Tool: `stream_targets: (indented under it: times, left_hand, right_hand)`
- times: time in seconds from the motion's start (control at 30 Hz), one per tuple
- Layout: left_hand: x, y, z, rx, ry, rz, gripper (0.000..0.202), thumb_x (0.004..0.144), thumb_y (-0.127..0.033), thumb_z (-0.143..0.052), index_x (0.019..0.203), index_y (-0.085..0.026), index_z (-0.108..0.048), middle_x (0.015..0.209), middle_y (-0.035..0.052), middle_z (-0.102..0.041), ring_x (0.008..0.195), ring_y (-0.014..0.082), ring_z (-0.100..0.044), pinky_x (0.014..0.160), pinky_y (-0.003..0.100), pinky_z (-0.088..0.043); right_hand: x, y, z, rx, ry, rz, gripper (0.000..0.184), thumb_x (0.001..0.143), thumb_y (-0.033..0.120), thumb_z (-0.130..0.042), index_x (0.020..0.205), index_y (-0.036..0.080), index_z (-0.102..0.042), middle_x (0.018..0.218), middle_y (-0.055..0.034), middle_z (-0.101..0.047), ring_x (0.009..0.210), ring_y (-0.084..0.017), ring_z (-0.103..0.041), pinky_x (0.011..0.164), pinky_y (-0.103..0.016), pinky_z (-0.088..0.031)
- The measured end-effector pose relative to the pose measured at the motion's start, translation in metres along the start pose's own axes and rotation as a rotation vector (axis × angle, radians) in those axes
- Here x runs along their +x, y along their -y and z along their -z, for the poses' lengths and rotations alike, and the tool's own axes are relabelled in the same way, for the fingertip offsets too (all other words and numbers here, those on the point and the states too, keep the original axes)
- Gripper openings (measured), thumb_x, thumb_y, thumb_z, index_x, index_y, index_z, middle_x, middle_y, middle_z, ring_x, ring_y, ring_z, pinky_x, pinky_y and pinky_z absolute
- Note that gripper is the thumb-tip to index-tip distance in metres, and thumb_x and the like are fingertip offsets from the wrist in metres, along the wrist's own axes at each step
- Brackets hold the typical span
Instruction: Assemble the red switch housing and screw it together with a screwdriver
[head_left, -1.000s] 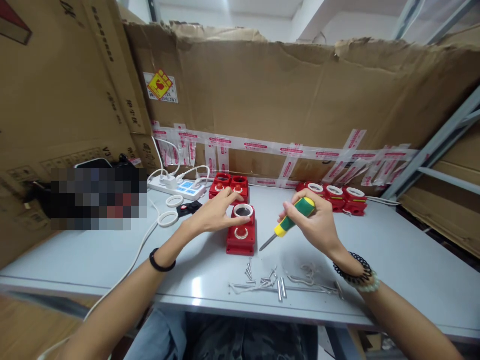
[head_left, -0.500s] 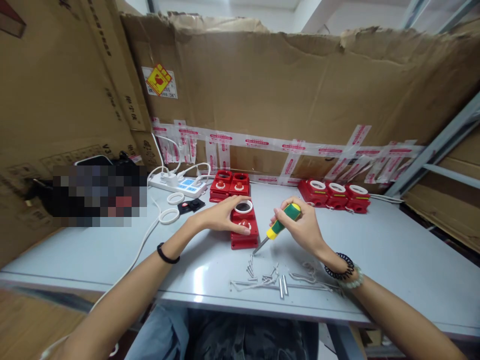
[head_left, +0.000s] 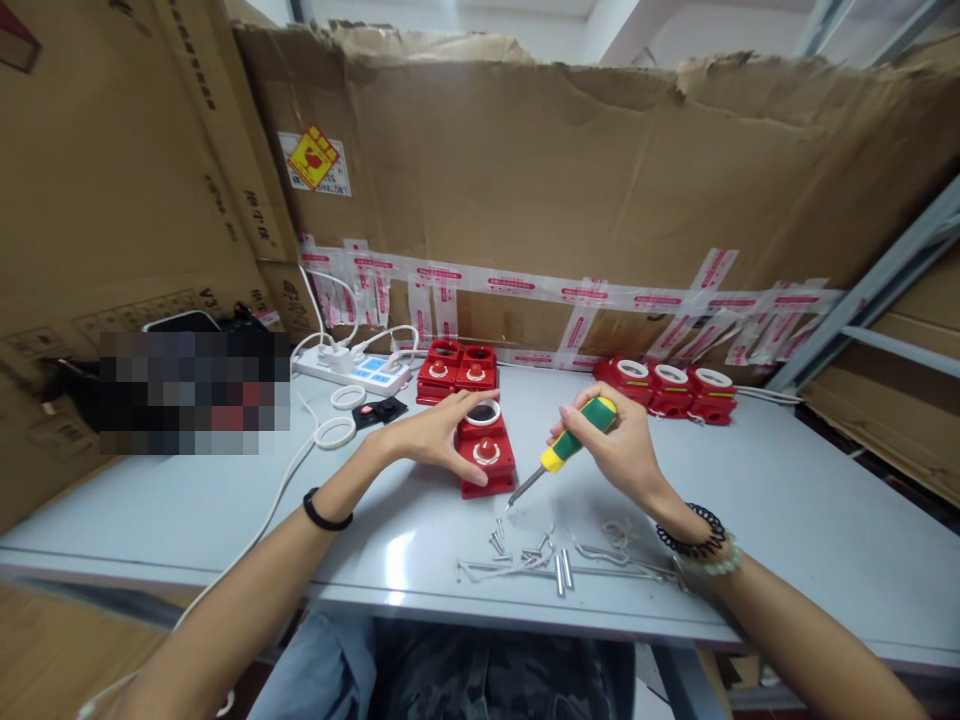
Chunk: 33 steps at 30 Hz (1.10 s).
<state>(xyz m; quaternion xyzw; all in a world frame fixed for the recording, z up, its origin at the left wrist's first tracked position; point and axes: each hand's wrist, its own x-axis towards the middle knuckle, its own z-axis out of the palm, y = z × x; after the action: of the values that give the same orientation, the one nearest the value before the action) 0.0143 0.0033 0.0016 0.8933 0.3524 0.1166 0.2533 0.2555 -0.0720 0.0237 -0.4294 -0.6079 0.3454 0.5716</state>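
Observation:
My left hand point(head_left: 435, 438) grips the left side of a red housing point(head_left: 491, 475), its fingers behind and its thumb near the front left. The housing lies on the table, with a white ring point(head_left: 482, 413) around its dark opening and a red dome button nearer me. In my right hand point(head_left: 619, 445) is a screwdriver point(head_left: 579, 434) with a green and yellow handle, slanting down to the left. Its tip is close to the housing's front right corner, apart from it; whether a screw sits on the tip I cannot tell. Several loose screws point(head_left: 498, 545) lie just in front.
Two similar red housings point(head_left: 457, 372) stand behind, and a row of three point(head_left: 671, 390) at the right rear. Leftward are a white power strip point(head_left: 352, 368), loose white rings point(head_left: 334, 433) and a cable. Metal pins point(head_left: 564, 573) and a thin rod lie near the front edge. Cardboard point(head_left: 525, 180) walls the back.
My right hand and the screwdriver have shifted slightly right, with the tip a little farther from the loose screws. My left thumb has slid off the dome button towards the housing's left side.

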Motion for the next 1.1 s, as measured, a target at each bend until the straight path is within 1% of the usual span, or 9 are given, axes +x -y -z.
stream_targets:
  times: [0.1,0.2,0.3,0.4,0.53,0.67,0.8,0.93,1.1]
  left_hand:
    - [-0.001,-0.005,-0.001,0.041,0.004,0.018,0.111,0.055,-0.064,-0.073,0.145,-0.031,-0.017,0.150,0.0113,-0.026,0.138,0.0376,-0.019,0.108,0.053,-0.025]
    - [-0.002,-0.010,-0.006,0.095,-0.027,0.033,0.109,0.057,-0.069,-0.069,0.145,-0.030,-0.018,0.145,0.0139,-0.032,0.136,0.0398,-0.022,0.105,0.054,-0.028]
    - [-0.002,-0.015,-0.010,0.134,-0.046,0.037,0.110,0.057,-0.073,-0.065,0.145,-0.029,-0.018,0.142,0.0150,-0.034,0.135,0.0405,-0.024,0.105,0.053,-0.030]
    - [-0.002,-0.018,-0.013,0.159,-0.048,0.037,0.111,0.057,-0.075,-0.063,0.146,-0.027,-0.018,0.140,0.0161,-0.036,0.133,0.0404,-0.028,0.104,0.052,-0.031]
    - [-0.003,-0.020,-0.014,0.179,-0.048,0.038,0.111,0.057,-0.077,-0.062,0.146,-0.026,-0.018,0.140,0.0163,-0.035,0.132,0.0402,-0.029,0.103,0.051,-0.033]
    - [-0.002,-0.023,-0.014,0.182,-0.056,0.013,0.111,0.057,-0.077,-0.061,0.145,-0.023,-0.020,0.136,0.0157,-0.039,0.128,0.0374,-0.036,0.102,0.048,-0.035]
    - [-0.002,-0.024,-0.014,0.190,-0.063,0.011,0.111,0.057,-0.077,-0.061,0.145,-0.023,-0.021,0.135,0.0156,-0.040,0.127,0.0369,-0.037,0.102,0.049,-0.035]
    - [-0.002,-0.024,-0.014,0.191,-0.064,0.006,0.111,0.057,-0.077,-0.061,0.145,-0.022,-0.021,0.132,0.0154,-0.042,0.123,0.0350,-0.040,0.100,0.047,-0.037]
    - [-0.002,-0.024,-0.014,0.195,-0.076,0.002,0.110,0.058,-0.076,-0.061,0.145,-0.022,-0.022,0.131,0.0151,-0.043,0.123,0.0358,-0.040,0.100,0.047,-0.037]
  right_hand:
    - [0.001,0.010,0.006,0.000,-0.069,0.039,0.028,0.072,0.035,-0.072,0.077,0.020,-0.049,0.058,0.0004,-0.066,0.057,-0.022,-0.070,0.052,-0.032,-0.059]
    - [0.004,0.019,0.011,-0.014,-0.148,0.083,0.026,0.073,0.035,-0.072,0.076,0.020,-0.050,0.058,0.0008,-0.066,0.056,-0.021,-0.070,0.052,-0.031,-0.059]
    - [0.007,0.024,0.017,-0.026,-0.208,0.135,0.025,0.073,0.033,-0.071,0.075,0.020,-0.051,0.058,0.0013,-0.065,0.055,-0.020,-0.070,0.051,-0.031,-0.059]
    - [0.010,0.025,0.023,-0.046,-0.240,0.174,0.023,0.074,0.032,-0.070,0.074,0.020,-0.052,0.058,0.0016,-0.065,0.055,-0.019,-0.069,0.052,-0.030,-0.059]
    - [0.012,0.022,0.026,-0.091,-0.237,0.182,0.022,0.074,0.031,-0.071,0.075,0.019,-0.052,0.059,0.0014,-0.066,0.055,-0.019,-0.069,0.052,-0.030,-0.058]
    - [0.012,0.020,0.025,-0.109,-0.224,0.181,0.022,0.074,0.030,-0.072,0.075,0.019,-0.052,0.058,0.0016,-0.065,0.054,-0.019,-0.069,0.051,-0.030,-0.059]
    - [0.012,0.020,0.024,-0.120,-0.220,0.185,0.021,0.074,0.029,-0.071,0.074,0.019,-0.052,0.057,0.0015,-0.064,0.054,-0.018,-0.069,0.051,-0.029,-0.059]
    - [0.013,0.018,0.023,-0.132,-0.208,0.182,0.022,0.074,0.030,-0.071,0.074,0.019,-0.052,0.057,0.0019,-0.063,0.054,-0.019,-0.069,0.050,-0.029,-0.058]
    - [0.013,0.016,0.020,-0.134,-0.209,0.183,0.022,0.074,0.030,-0.071,0.074,0.019,-0.052,0.059,0.0020,-0.062,0.055,-0.020,-0.069,0.049,-0.029,-0.057]
